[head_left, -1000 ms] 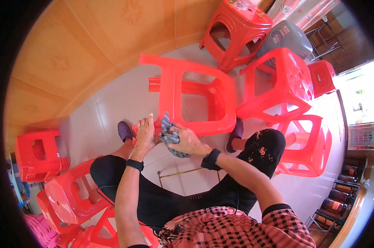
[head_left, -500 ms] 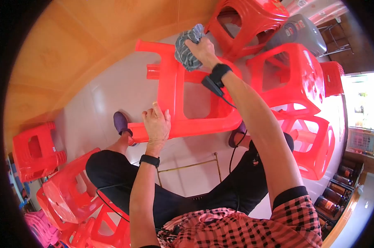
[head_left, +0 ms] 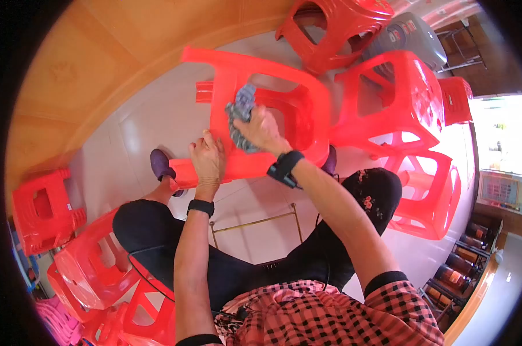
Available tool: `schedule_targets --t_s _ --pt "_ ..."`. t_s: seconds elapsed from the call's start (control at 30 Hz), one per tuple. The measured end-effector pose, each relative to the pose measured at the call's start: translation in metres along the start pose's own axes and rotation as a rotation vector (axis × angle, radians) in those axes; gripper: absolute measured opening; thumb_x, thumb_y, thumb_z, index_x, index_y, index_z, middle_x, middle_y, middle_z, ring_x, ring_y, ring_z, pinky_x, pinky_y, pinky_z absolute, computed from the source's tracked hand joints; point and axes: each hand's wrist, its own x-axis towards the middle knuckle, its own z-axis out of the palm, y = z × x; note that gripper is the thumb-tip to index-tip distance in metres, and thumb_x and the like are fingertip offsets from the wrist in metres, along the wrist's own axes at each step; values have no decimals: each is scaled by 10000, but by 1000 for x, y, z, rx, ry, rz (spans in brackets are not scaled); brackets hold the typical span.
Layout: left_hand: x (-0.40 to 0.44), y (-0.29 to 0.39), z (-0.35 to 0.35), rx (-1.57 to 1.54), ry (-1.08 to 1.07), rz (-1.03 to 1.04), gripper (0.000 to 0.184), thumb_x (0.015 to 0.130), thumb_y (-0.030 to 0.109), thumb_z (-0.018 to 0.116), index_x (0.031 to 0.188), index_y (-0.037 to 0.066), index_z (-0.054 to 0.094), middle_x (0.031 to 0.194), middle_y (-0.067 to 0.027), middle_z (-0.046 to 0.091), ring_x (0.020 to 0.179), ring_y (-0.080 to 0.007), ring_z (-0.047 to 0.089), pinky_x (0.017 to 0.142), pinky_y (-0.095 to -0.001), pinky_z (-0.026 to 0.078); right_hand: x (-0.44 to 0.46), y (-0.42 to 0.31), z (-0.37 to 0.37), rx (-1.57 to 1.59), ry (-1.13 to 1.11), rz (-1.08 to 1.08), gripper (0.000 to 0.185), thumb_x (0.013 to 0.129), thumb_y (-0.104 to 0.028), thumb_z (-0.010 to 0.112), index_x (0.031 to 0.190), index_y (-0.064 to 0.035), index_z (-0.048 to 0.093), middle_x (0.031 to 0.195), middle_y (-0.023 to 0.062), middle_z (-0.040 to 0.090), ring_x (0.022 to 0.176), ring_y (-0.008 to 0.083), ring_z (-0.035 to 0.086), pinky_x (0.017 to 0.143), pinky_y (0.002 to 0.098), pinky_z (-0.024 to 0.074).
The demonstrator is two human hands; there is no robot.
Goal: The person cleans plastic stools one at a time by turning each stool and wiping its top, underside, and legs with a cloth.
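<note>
In the head view, the stool (head_left: 316, 109) is seen tipped on its side over the floor (head_left: 140, 132), right in front of the knees, with its long axis run pretty much crosswise: leg ends pointed left, seat end off to the right. A grey cloth (head_left: 242, 115) is bunched in the right hand (head_left: 261, 130), so that grip is closed on fabric, and it's been put over the crosspiece (head_left: 220, 101) that joins the two legs. From there, most of the stool's frame is left to the right, and the far leg lies up and away. The near leg is covered by the left hand (head_left: 208, 158), just beside the crosspiece's near end; whether that grip is wrapped round the plastic or only laid on it can't be told, tbh. The leg ends are closer to the left hand, while the seat end is closer to the right.
</note>
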Motion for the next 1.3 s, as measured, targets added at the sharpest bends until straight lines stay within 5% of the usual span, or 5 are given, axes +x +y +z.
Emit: schedule_targets --t_s 0.53,0.73,1.07,1.2,1.3 --pt "0 -7 3 62 17 31 319 888 219 543 1096 -20 512 741 -152 613 721 -302 596 709 -418 415 -121 46 -29 -197 -155 -297 500 642 -312 764 1043 -104 549 1057 140 538 899 342 618 721 459 519" --pt "1 -3 -4 13 15 32 314 893 211 541 1090 -32 508 741 -151 619 745 -295 595 709 -417 407 -109 116 -92 -293 -201 -54 546 665 -330 737 1129 -110 551 1157 159 573 998 345 595 826 416 493" --pt "2 -3 3 15 25 10 308 891 212 547 1079 -29 506 736 -140 638 745 -285 600 724 -409 406 -93 137 -93 -96 20 467 458 693 -385 694 994 -49 618 857 155 680 822 294 670 721 380 528" --pt "3 0 -3 17 0 -5 289 891 211 548 1054 -24 509 723 -143 630 741 -283 600 710 -410 402 -94 106 -21 301 -113 212 453 691 -327 710 1034 -55 598 896 145 668 807 289 662 721 392 531" --pt "2 0 -2 34 3 14 273 892 209 543 1038 -20 512 715 -146 623 735 -285 599 705 -411 401 -95 64 27 67 44 -162 520 678 -327 721 1085 -44 564 985 173 628 854 323 641 749 423 525"
